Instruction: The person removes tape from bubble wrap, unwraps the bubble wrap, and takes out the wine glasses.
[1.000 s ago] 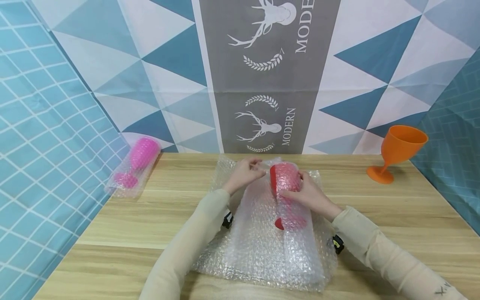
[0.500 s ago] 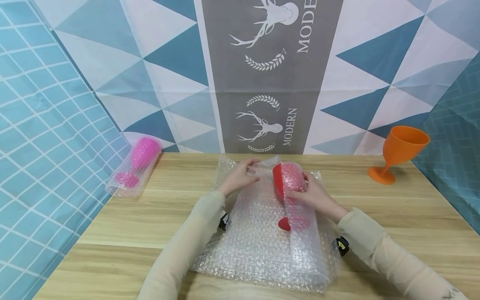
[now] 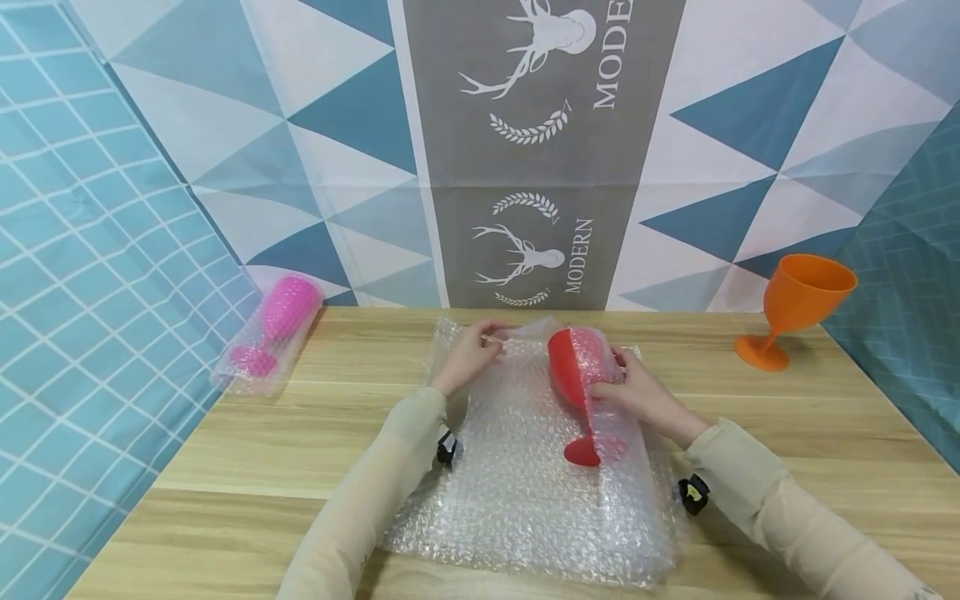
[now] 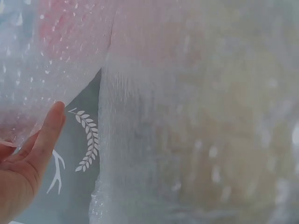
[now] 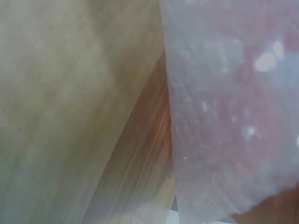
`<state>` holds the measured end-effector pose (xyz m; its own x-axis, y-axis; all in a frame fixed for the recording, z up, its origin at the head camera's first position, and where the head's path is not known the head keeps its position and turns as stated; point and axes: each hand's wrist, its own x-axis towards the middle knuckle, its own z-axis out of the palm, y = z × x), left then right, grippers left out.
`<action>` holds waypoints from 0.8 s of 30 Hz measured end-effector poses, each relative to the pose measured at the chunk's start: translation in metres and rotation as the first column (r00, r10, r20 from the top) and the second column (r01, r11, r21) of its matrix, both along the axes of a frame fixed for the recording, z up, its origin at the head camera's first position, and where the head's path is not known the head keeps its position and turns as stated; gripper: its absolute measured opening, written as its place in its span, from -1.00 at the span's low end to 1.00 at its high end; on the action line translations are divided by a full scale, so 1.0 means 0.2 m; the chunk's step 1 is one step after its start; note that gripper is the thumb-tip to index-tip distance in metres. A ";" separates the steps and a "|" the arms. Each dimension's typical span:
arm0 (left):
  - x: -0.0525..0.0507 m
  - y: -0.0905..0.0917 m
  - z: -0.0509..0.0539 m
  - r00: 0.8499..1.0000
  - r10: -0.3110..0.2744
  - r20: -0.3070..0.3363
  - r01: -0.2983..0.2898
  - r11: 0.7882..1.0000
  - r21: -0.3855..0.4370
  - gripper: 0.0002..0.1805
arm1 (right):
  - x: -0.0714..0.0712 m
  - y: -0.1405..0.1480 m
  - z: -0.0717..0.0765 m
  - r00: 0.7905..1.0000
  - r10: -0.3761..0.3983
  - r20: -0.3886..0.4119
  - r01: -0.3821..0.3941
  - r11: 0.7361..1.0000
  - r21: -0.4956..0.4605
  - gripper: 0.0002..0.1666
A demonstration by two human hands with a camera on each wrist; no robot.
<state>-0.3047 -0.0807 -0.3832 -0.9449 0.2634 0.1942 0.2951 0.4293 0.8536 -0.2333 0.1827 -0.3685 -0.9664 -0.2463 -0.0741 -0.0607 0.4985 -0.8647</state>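
A red plastic goblet [image 3: 567,367] lies on its side with its bowl toward the back wall. Bubble wrap [image 3: 517,467] is spread under it, and a fold covers its right half, leaving the left half bare. Around the bowl, through that fold, curls my right hand [image 3: 651,398], thumb in front. My left hand [image 3: 468,354] is at the far left part of the wrap, fingers bent, pinching its edge. In the left wrist view, the left hand [image 4: 35,161] has wrap between its fingers. Wrap with a pinkish tint [image 5: 233,116] fills the right wrist view's right side.
At the back left of the wooden table [image 3: 285,467] lies a pink goblet [image 3: 285,312] wrapped in bubble wrap. An orange goblet [image 3: 801,296] stands upright and unwrapped at the back right. A patterned cloth backdrop [image 3: 525,167] rises behind the table's far edge.
My right hand and the red goblet have shifted slightly right. My left hand has moved left, away from the goblet. More of the goblet's left side shows bare.
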 end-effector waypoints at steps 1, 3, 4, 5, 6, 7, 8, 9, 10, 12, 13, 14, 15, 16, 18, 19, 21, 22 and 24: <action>0.00 0.00 0.00 1.000 0.004 -0.002 -0.004 1.000 0.002 -0.57 | 0.00 0.01 0.00 1.000 -0.007 0.008 0.007 1.000 0.000 0.02; -0.01 -0.01 -0.01 1.000 0.013 0.001 -0.013 1.000 0.007 -0.57 | 0.00 0.02 0.00 1.000 -0.015 0.019 0.015 1.000 -0.012 -0.01; -0.01 -0.01 -0.01 1.000 0.015 0.004 -0.015 1.000 0.010 -0.57 | 0.00 0.02 0.00 1.000 -0.018 0.023 0.019 1.000 -0.020 -0.03; -0.01 -0.02 -0.02 1.000 0.017 0.006 -0.017 1.000 0.012 -0.57 | 0.01 0.03 0.00 1.000 -0.024 0.020 0.024 0.999 -0.022 -0.05; -0.01 -0.02 -0.02 1.000 0.015 0.010 -0.016 1.000 0.017 -0.56 | 0.01 0.03 0.00 1.000 -0.028 0.013 0.028 0.999 -0.020 -0.08; -0.01 -0.02 -0.02 1.000 0.014 0.012 -0.014 1.000 0.022 -0.56 | 0.01 0.04 0.00 0.999 -0.031 0.009 0.031 0.999 -0.023 -0.10; -0.01 -0.02 -0.02 1.000 0.014 0.015 -0.014 1.000 0.027 -0.57 | 0.01 0.05 0.00 0.999 -0.031 0.007 0.032 0.999 -0.029 -0.13; -0.01 -0.02 -0.02 1.000 0.012 0.018 -0.013 0.999 0.031 -0.57 | 0.01 0.05 0.00 0.999 -0.036 0.006 0.036 0.999 -0.031 -0.15; -0.01 -0.02 -0.02 1.000 0.012 0.024 -0.013 0.999 0.037 -0.57 | 0.01 0.06 0.00 0.999 -0.040 0.003 0.040 0.999 -0.029 -0.16; 0.00 -0.03 -0.02 1.000 0.010 0.028 -0.012 0.999 0.045 -0.58 | 0.01 0.07 -0.01 0.999 -0.049 0.000 0.049 0.998 -0.030 -0.20; 0.00 -0.03 -0.02 0.999 0.009 0.031 -0.011 0.999 0.051 -0.58 | 0.01 0.08 -0.01 0.999 -0.051 -0.005 0.051 0.998 -0.030 -0.21; 0.00 -0.03 -0.02 0.999 0.008 0.034 -0.010 0.998 0.057 -0.58 | 0.01 0.08 -0.01 0.998 -0.056 -0.012 0.056 0.998 -0.028 -0.23; 0.00 -0.03 -0.02 0.999 0.007 0.038 -0.010 0.998 0.062 -0.58 | 0.01 0.09 -0.01 0.998 -0.059 -0.020 0.058 0.998 -0.026 -0.24; 0.00 -0.03 -0.02 0.999 0.009 0.040 -0.012 0.998 0.064 -0.59 | 0.01 0.09 -0.01 0.998 -0.060 -0.030 0.060 0.998 -0.021 -0.25; 0.00 -0.03 -0.02 0.999 0.011 0.042 -0.014 0.997 0.070 -0.59 | 0.01 0.10 -0.01 0.997 -0.063 -0.049 0.062 0.998 -0.017 -0.28; 0.00 -0.03 -0.02 0.999 0.014 0.040 -0.016 0.997 0.070 -0.59 | 0.01 0.11 -0.01 0.996 -0.066 -0.053 0.065 0.998 -0.015 -0.29; 0.00 -0.03 -0.02 0.999 0.021 0.040 -0.024 0.998 0.066 -0.60 | 0.01 0.11 0.00 0.996 -0.072 -0.055 0.071 0.997 -0.013 -0.30; 0.01 -0.03 -0.02 0.999 0.025 0.037 -0.028 0.998 0.065 -0.60 | 0.01 0.12 0.00 0.996 -0.077 -0.053 0.077 0.997 -0.013 -0.31; 0.00 -0.03 -0.02 0.999 0.030 0.035 -0.033 0.997 0.066 -0.61 | 0.02 0.13 0.01 0.995 -0.090 -0.040 0.089 0.996 -0.015 -0.31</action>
<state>-0.3039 -0.0868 -0.3868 -0.9589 0.2212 0.1776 0.2525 0.3800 0.8899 -0.2301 0.2081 -0.3664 -0.9867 -0.1596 -0.0318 -0.0516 0.4925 -0.8688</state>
